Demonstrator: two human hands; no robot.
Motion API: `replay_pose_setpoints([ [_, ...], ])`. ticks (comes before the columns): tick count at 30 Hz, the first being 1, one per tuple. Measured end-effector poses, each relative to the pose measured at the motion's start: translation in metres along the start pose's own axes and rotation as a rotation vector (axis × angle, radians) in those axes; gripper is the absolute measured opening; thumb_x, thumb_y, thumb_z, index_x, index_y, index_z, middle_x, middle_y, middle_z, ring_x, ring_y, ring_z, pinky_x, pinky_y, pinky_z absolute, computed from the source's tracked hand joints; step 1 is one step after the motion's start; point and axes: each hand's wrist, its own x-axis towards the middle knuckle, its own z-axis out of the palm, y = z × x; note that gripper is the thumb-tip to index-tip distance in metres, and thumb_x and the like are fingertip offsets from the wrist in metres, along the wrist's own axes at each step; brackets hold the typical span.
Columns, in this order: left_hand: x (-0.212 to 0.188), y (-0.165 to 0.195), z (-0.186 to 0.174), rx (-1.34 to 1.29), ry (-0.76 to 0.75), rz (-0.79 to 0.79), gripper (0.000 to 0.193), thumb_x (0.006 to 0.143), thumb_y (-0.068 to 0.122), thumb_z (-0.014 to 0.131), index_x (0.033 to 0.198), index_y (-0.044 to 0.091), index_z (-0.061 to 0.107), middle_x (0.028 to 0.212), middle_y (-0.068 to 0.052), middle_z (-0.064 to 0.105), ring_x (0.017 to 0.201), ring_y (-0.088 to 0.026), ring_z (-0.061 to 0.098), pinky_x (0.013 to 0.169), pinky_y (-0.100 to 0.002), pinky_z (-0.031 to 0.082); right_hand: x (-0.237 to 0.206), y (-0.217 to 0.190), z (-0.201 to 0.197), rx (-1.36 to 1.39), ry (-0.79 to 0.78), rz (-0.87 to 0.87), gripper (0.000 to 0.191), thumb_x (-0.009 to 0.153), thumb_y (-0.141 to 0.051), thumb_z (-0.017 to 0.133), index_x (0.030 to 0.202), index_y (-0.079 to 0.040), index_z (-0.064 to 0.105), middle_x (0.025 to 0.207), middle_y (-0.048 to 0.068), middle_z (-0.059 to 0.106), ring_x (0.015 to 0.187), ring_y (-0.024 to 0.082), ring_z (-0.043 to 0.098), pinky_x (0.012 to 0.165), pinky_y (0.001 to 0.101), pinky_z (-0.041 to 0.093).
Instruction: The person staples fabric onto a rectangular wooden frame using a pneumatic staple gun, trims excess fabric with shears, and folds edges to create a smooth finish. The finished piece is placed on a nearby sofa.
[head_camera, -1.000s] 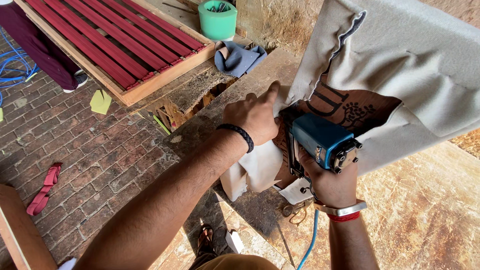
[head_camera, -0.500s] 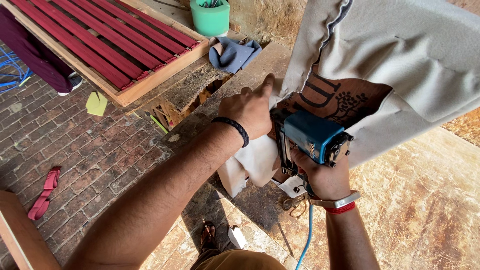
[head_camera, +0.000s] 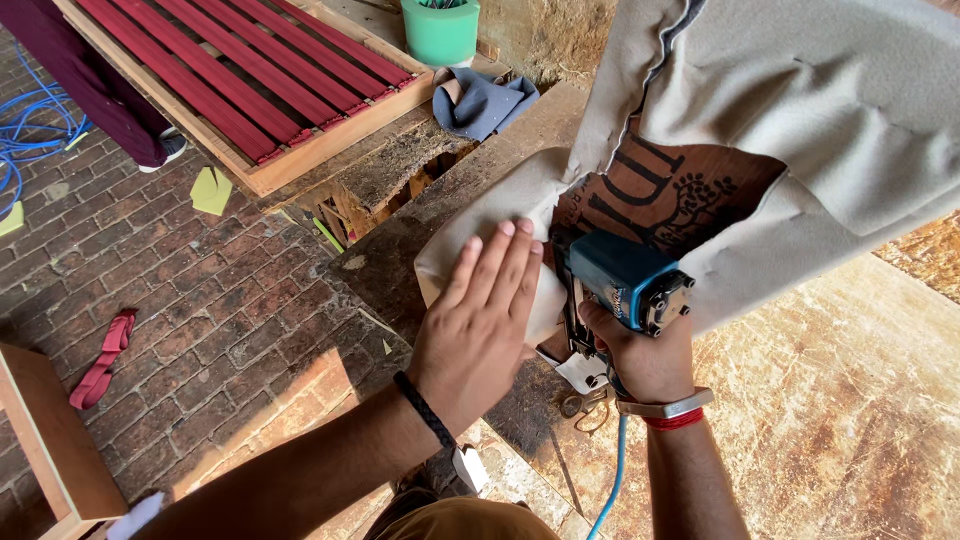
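Observation:
My left hand lies flat, fingers together, pressing beige fabric down over the edge of a brown board. A black braided band circles that wrist. My right hand grips a blue pneumatic staple gun, its nose against the fabric edge right beside my left fingertips. A blue air hose hangs from the gun. The large beige fabric drapes over the upper right and hides most of the board.
A wooden frame with dark red slats lies at upper left, a green bucket and grey cloth behind it. Another person's leg stands on the brick floor. A red strap and wooden piece lie at left.
My left hand went from pinching the fabric to lying flat on it with fingers stretched out. The staple gun shifted slightly along the fabric edge.

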Motion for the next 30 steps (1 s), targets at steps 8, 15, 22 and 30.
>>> replay_pose_setpoints([
  [8, 0.005, 0.000, 0.074, 0.054, 0.125, 0.311, 0.054, 0.096, 0.049, 0.061, 0.101, -0.003, 0.074, 0.110, -0.027, 0.074, 0.114, -0.037, 0.069, 0.114, -0.050, 0.039, -0.004, 0.008, -0.010, 0.037, 0.016, 0.046, 0.018, 0.081, 0.001, 0.074, 0.098, 0.001, 0.070, 0.073, 0.006, 0.070, 0.054, 0.014, 0.062, 0.046, 0.0277, 0.048],
  [15, -0.007, 0.007, 0.104, -0.028, 0.364, 0.229, 0.017, 0.089, 0.021, 0.070, 0.079, 0.007, 0.068, 0.078, -0.014, 0.074, 0.082, -0.025, 0.073, 0.104, -0.040, 0.050, 0.010, 0.023, -0.003, -0.193, -0.110, -0.208, 0.008, 0.083, -0.001, 0.073, 0.091, -0.001, 0.071, 0.067, 0.005, 0.069, 0.050, 0.013, 0.064, 0.044, 0.0266, 0.049],
  [22, -0.016, -0.003, 0.108, 0.041, 0.272, 0.261, 0.019, 0.083, 0.024, 0.072, 0.085, 0.004, 0.074, 0.081, -0.013, 0.076, 0.082, -0.024, 0.075, 0.109, -0.040, 0.046, 0.019, 0.020, 0.007, -0.316, -0.184, -0.409, 0.009, 0.082, 0.000, 0.074, 0.090, 0.000, 0.071, 0.067, 0.005, 0.069, 0.050, 0.015, 0.065, 0.045, 0.0282, 0.050],
  [30, -0.017, -0.015, 0.111, 0.101, 0.286, 0.283, 0.020, 0.086, 0.023, 0.072, 0.089, 0.003, 0.075, 0.093, -0.016, 0.079, 0.100, -0.026, 0.075, 0.109, -0.040, 0.048, 0.018, 0.002, 0.012, -0.437, -0.184, -0.664, 0.028, 0.080, -0.008, 0.078, 0.104, 0.000, 0.070, 0.087, 0.012, 0.075, 0.066, 0.021, 0.072, 0.057, 0.0333, 0.058],
])
